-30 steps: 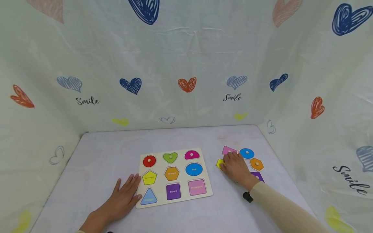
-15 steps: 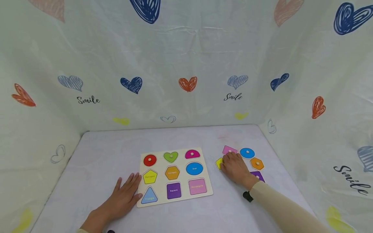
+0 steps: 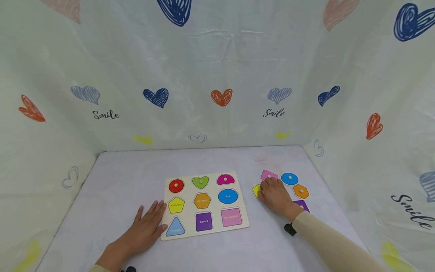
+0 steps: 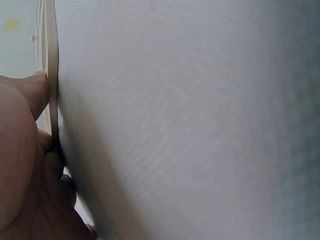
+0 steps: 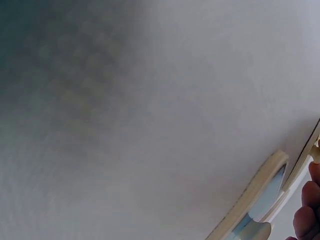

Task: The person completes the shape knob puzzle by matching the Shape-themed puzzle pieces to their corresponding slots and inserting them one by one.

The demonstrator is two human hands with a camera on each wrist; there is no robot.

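A pale wooden shape puzzle board (image 3: 190, 232) lies on the table. Seated in its top row are a red circle (image 3: 176, 186), a green heart (image 3: 200, 183) and a magenta half circle (image 3: 225, 179), each with a knob. My left hand (image 3: 144, 230) lies spread along the board's left edge, the thumb (image 4: 37, 90) touching that edge. To the right, my right hand (image 3: 276, 196) bends over a yellow pentagon piece (image 3: 256, 190) and pinches it by the knob, mostly hidden by the fingers (image 5: 311, 192). Close under that wrist lies a light blue piece (image 5: 267, 195).
Around the right hand lie a pink rectangle piece (image 3: 269, 174), a blue oval piece (image 3: 289, 178), an orange hexagon piece (image 3: 301, 191) and a purple square piece (image 3: 302, 205). A curtain printed with hearts (image 3: 221, 97) surrounds the table (image 3: 129, 177).
The yellow pentagon piece shifted slightly left under the right fingers between the first two frames. My left hand stays on the board's edge. The head view drifts a little.
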